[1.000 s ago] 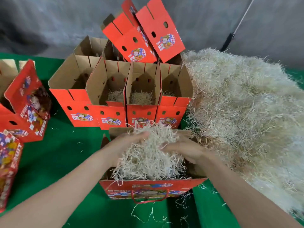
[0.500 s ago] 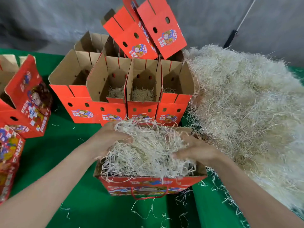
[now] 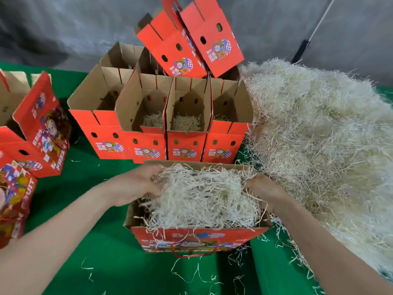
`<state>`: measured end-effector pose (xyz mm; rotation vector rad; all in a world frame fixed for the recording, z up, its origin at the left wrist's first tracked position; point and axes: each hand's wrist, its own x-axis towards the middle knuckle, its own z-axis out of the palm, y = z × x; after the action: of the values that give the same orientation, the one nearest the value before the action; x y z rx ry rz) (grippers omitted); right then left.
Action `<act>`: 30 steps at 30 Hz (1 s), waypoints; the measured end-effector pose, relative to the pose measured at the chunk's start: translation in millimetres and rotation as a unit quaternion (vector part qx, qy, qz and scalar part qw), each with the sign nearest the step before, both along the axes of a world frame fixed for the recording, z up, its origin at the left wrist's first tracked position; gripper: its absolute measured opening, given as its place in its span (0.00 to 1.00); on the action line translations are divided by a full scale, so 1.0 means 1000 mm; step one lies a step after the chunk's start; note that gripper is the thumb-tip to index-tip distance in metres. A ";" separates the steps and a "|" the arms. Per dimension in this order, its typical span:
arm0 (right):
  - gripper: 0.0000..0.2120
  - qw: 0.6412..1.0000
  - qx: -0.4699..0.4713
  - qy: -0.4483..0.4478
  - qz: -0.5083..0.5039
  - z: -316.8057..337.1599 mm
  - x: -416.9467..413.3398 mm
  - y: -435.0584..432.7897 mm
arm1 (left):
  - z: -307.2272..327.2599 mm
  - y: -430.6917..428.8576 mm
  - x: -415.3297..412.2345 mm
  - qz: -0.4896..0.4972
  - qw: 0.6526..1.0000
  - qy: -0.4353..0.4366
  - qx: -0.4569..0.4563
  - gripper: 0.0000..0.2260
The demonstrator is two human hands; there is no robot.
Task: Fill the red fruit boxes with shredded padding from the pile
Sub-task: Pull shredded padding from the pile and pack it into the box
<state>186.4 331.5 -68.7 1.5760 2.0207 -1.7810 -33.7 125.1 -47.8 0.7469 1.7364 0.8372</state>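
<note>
**A:** What are the hands doing?

**B:** The left hand has its fingers curled into the left edge of a wad of pale shredded padding. The right hand is at the wad's right edge. Its fingers are sunk among the strands, so I cannot tell whether they grip or only press.

**A:** And where is the wad?

**B:** It sits in the mouth of the nearest red cardboard fruit box with a cord handle, heaped above the rim. Some strands spill over the front.

**A:** So which step is this?

**B:** Bedding the padding in, I judge. Next it wants spreading and pressing down evenly below the rim.

**A:** And after that?

**B:** Behind stands a row of open red cardboard boxes. At least two of them show only a thin layer. They likely need more handfuls from the big loose pile of pale shreds, which lies just to the right on the green worktop.
</note>
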 end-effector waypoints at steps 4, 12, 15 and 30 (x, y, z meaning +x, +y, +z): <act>0.44 0.997 -0.040 0.059 -0.020 0.005 -0.004 -0.008 | -0.011 0.006 0.019 -0.123 0.975 0.129 -0.133 0.16; 0.60 0.984 -0.125 0.110 0.064 0.024 0.010 -0.022 | -0.033 0.025 0.028 0.088 0.947 0.308 0.028 0.08; 0.43 0.975 -0.133 0.154 0.087 0.031 0.007 -0.027 | -0.037 0.033 0.030 0.063 0.953 0.291 0.051 0.16; 0.45 0.990 0.010 0.054 0.130 0.014 -0.013 -0.035 | 0.003 0.013 0.012 0.000 0.998 -0.065 -0.027 0.47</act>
<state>173.1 296.2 -54.6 1.1778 2.1773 -1.7862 -21.3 137.8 -44.5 0.6423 1.6371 0.8170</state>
